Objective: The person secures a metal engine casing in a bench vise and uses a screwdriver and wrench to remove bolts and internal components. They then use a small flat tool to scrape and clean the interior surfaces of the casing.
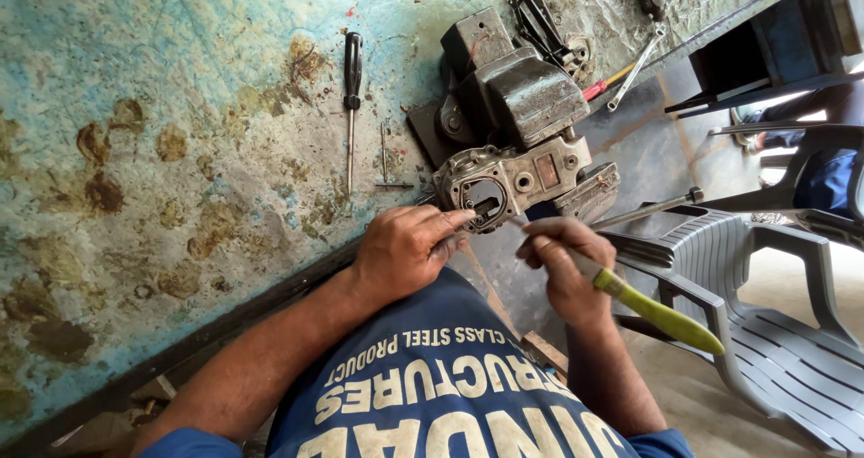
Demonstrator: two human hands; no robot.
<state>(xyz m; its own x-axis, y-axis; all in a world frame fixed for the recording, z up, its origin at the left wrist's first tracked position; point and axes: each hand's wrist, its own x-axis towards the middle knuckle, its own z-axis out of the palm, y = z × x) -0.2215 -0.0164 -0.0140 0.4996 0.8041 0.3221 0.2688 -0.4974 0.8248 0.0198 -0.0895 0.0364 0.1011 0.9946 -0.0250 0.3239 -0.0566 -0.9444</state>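
A grey metal housing (517, 177) with an oval opening is clamped in a bench vise (520, 94) at the workbench edge. My left hand (403, 249) rests against the housing, its fingertips at the rim of the opening. My right hand (565, 264) grips a tool with a yellow-green handle (661, 312); its thin tip points toward the opening, between the two hands.
A screwdriver (351, 98) and a small T-shaped key (385, 166) lie on the worn blue-green bench (162, 134). More tools (634, 62) sit behind the vise. The vise's handle bar (648, 209) sticks out right, above a grey plastic chair (774, 332).
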